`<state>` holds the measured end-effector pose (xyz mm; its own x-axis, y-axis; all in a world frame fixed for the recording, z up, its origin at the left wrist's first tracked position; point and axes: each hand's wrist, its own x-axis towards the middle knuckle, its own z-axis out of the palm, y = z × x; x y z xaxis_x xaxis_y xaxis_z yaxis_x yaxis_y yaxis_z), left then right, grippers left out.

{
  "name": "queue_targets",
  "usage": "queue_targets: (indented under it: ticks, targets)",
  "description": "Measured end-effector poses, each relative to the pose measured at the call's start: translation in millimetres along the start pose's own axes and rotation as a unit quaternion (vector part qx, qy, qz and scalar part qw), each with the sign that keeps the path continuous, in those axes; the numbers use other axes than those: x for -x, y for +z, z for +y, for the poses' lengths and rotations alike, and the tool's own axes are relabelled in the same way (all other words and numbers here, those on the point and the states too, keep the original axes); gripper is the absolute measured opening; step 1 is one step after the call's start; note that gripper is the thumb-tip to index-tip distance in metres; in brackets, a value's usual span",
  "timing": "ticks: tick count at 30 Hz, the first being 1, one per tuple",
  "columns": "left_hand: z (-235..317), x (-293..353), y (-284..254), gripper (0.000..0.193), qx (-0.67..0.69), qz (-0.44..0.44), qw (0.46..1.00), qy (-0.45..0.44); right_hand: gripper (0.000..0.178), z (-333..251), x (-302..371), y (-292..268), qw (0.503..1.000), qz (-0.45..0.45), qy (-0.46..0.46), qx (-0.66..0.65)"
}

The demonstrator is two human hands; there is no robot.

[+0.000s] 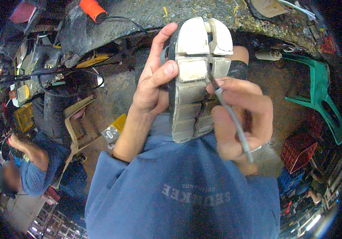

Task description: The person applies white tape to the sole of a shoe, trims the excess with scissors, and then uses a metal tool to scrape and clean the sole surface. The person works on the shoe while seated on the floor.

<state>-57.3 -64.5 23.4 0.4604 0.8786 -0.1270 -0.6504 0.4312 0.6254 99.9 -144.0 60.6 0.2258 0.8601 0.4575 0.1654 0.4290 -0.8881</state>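
A shoe point(189, 95) is held upright in front of my chest, its pale segmented sole toward the view. The two rounded pads at its top end look whitest; the lower segments are greyish. My left hand point(155, 81) grips the shoe's left side, thumb on the sole's edge and fingers behind it. In my right hand point(244, 113) is a thin grey stick-like tool point(236, 121), pinched between the fingers and slanted. Its dark upper end lies at the groove down the middle of the sole. Motion smears this hand, and the tool's exact kind cannot be told.
Beyond the shoe runs a stained dark workbench point(127, 30) with an orange cylinder point(93, 10) and a cord. A green plastic chair point(318, 93), a red crate point(298, 153) and a blue crate point(289, 181) stand right. Another person point(41, 167) sits left near a beige chair point(72, 123).
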Motion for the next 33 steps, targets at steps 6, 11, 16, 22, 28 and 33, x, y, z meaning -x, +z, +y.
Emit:
queue_targets:
  ticks: [6, 11, 16, 22, 28, 33]
  targets:
    - [-2, -1, 2, 0.1, -0.02, 0.017, 1.0, -0.005, 0.03, -8, -16, 13, 0.983, -0.002, -0.1, 0.151]
    - [-7, -2, -2, 0.088, 0.039, 0.01, 0.999, 0.013, 0.027, -14, -20, 11, 0.97, -0.055, -0.095, 0.216]
    - [-7, -1, -2, 0.089, 0.047, 0.001, 0.999, 0.01, 0.025, -9, -18, 14, 0.967, -0.052, -0.104, 0.227]
    - [-6, 0, 1, 0.088, 0.039, 0.0, 0.999, 0.011, 0.027, -10, -18, 12, 0.967, -0.061, -0.099, 0.227]
    - [-7, -1, 1, 0.089, 0.037, -0.001, 0.999, 0.014, 0.026, -7, -18, 13, 0.97, -0.045, -0.106, 0.213]
    - [-8, 0, 1, 0.09, 0.038, -0.006, 0.999, 0.01, 0.026, -8, -18, 10, 0.967, -0.062, -0.105, 0.222]
